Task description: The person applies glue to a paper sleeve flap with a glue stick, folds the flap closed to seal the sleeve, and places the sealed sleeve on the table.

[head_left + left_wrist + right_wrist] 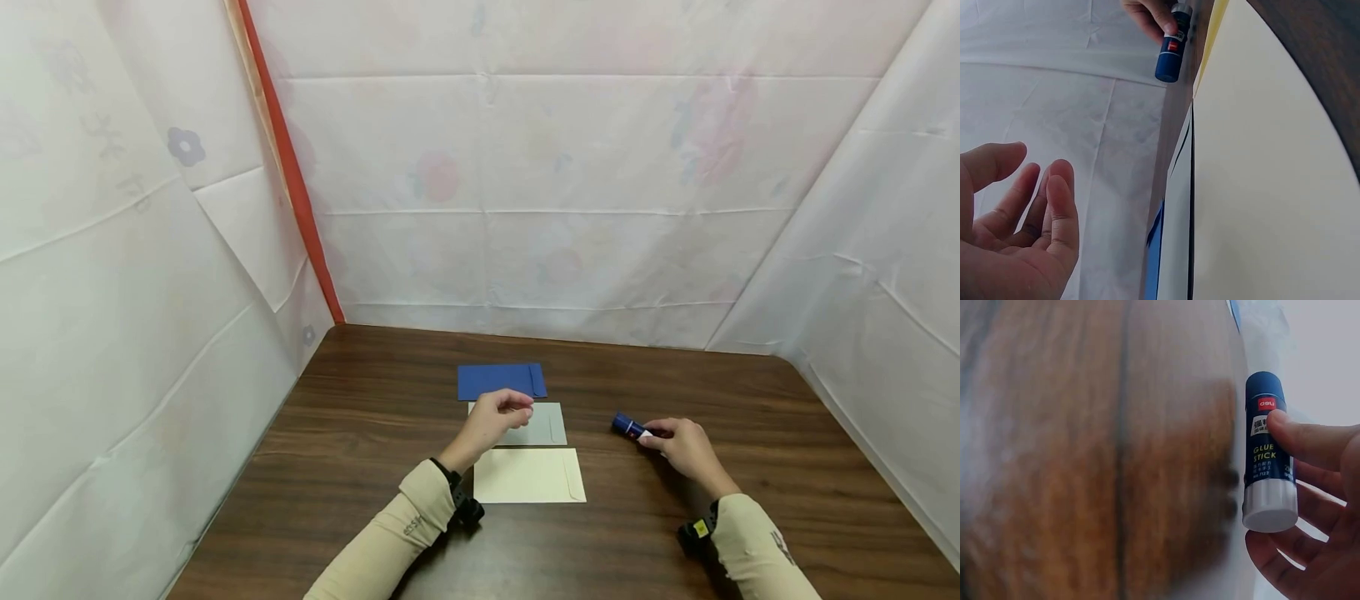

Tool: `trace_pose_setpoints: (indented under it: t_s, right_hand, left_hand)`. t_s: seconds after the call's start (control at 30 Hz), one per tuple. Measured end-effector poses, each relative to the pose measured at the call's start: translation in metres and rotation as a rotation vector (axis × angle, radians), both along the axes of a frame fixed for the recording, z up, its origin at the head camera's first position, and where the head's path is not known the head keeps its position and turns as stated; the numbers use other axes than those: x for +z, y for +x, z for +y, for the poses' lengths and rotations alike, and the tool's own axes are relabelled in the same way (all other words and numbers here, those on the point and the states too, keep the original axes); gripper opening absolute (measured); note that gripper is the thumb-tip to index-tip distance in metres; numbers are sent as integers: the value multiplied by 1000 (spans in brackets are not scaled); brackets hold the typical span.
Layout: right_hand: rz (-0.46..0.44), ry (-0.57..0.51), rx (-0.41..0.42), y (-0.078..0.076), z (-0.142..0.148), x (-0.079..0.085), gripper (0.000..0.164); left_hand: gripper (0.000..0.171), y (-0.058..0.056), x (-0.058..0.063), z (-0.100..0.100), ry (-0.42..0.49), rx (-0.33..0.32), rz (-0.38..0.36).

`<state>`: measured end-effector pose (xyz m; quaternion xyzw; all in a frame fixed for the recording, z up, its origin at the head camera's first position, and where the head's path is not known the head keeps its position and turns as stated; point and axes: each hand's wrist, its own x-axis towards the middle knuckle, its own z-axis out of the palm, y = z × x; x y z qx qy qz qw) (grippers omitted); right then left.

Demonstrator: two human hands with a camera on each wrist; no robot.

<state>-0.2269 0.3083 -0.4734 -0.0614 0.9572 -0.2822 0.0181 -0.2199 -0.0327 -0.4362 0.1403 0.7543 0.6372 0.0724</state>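
Between thumb and fingers my right hand [692,448] grips a dark blue glue stick [1264,447] with a white base. Its blue cap points left in the head view, and the label faces the right wrist camera. My left hand [489,423] hovers over the middle envelope with its fingers loosely curled and nothing in them. Three envelopes lie in a column on the table: a blue envelope [491,382] at the back, a pale grey-green envelope [546,423] in the middle, partly hidden by the left hand, and a cream envelope [528,477] in front. Each flap is on the right side.
The dark wood-grain table [360,417] ends against a white patterned sheet [600,208] at the back. More sheeting hangs along the left and right sides. A red strip [292,175] runs down the back left corner to the table edge.
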Motion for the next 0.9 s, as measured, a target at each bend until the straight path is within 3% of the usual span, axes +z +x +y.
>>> trace_pose_setpoints:
  t_s: [0.1, 0.2, 0.3, 0.57, 0.9]
  right_hand:
    - [7, 22, -6, 0, 1, -3, 31]
    - [4, 29, -14, -1, 2, -4, 32]
    - [6, 34, -18, -1, 2, -5, 33]
    - [6, 8, -41, 0, 1, -7, 30]
    - [0, -1, -46, -1, 0, -6, 32]
  left_hand:
    - [20, 8, 13, -2, -1, 2, 9]
    - [20, 12, 18, -3, 1, 5, 11]
    - [20, 9, 14, -3, 1, -1, 2]
    - [22, -8, -17, -4, -14, 10, 3]
    - [20, -12, -17, -9, -2, 30, 30]
